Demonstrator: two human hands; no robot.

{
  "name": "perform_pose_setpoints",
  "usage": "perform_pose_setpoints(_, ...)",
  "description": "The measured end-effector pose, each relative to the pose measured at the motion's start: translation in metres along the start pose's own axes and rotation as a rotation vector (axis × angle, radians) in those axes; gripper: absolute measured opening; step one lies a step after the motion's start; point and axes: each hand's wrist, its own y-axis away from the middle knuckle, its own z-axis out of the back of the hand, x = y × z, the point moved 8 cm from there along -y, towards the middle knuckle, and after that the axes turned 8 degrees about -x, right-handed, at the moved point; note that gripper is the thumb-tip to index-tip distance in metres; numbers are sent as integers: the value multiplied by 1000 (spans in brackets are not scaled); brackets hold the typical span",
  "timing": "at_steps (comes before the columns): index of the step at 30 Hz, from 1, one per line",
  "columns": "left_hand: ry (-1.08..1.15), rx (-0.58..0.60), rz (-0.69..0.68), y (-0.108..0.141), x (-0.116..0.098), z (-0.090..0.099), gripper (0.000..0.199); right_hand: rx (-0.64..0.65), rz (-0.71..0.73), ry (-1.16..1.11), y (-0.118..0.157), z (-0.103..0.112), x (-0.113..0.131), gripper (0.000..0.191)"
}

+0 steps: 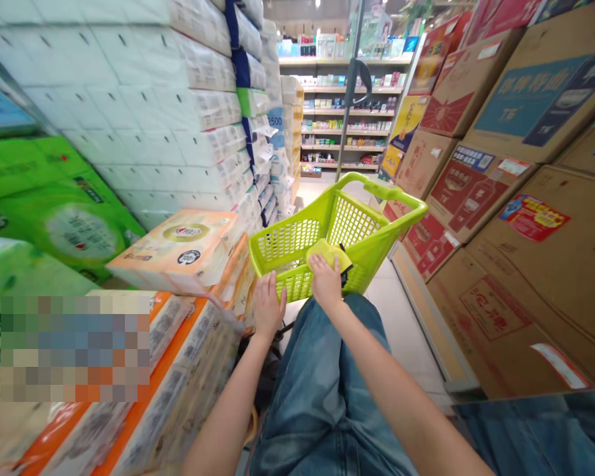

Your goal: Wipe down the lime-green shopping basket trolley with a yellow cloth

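Observation:
A lime-green plastic shopping basket (pixel 396 198) with mesh sides stands in front of me on a wheeled frame, and its lower part is hidden. My left hand (pixel 268 305) grips its near rim. My right hand (pixel 326 283) also holds the near rim, with its fingers over a yellow-green packet (pixel 330 255) inside the basket. A black strap or tag (pixel 346 266) shows beside that packet. Both of my bare forearms reach out over my blue denim jeans (pixel 322 390).
Tall stacks of wrapped tissue packs (pixel 178 99) and orange-banded packs (pixel 178 251) line the left of the aisle. Printed cardboard cartons (pixel 496 198) are stacked on the right, with a tiled floor (pixel 406 330) between them. Goods shelves (pixel 347 112) stand at the far end.

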Motion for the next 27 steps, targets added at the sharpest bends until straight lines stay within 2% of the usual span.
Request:
perform_pose_setpoints(2,-7,23,-24,1,0,-1,56,31,96,-47,9,-19,40,56)
perform_pose_setpoints(4,-8,51,-52,2,0,0,58,45,191,-90,19,-32,70,54)
perform_pose_setpoints(5,-13,64,-60,2,1,1,60,48,228,-107,22,-36,78,53)
perform_pose_setpoints(7,-37,81,-59,2,1,3,62,49,284,-126,25,-36,80,53)
perform_pose_setpoints(9,-67,89,-49,1,0,4,62,48,309,-127,23,-28,63,55)
perform_pose_setpoints(11,-85,89,-42,1,-1,5,62,33,281,-104,16,-14,32,58)
perform_pose_setpoints(15,-75,65,-18,1,-3,4,60,-38,93,-24,-2,17,-37,63)
perform_pose_setpoints(17,-66,59,-8,1,-4,4,60,-63,4,6,-8,26,-52,63)
perform_pose_setpoints(18,-64,59,-6,1,-4,3,61,-71,-31,17,-9,26,-52,62)
perform_pose_setpoints(21,-66,66,-8,1,-4,4,62,-64,-47,14,-6,12,-22,61)
perform_pose_setpoints(25,-62,87,-20,2,-2,4,64,13,112,-73,10,-22,49,58)
perform_pose_setpoints(27,-53,89,-28,2,0,5,64,40,185,-113,18,-32,73,55)
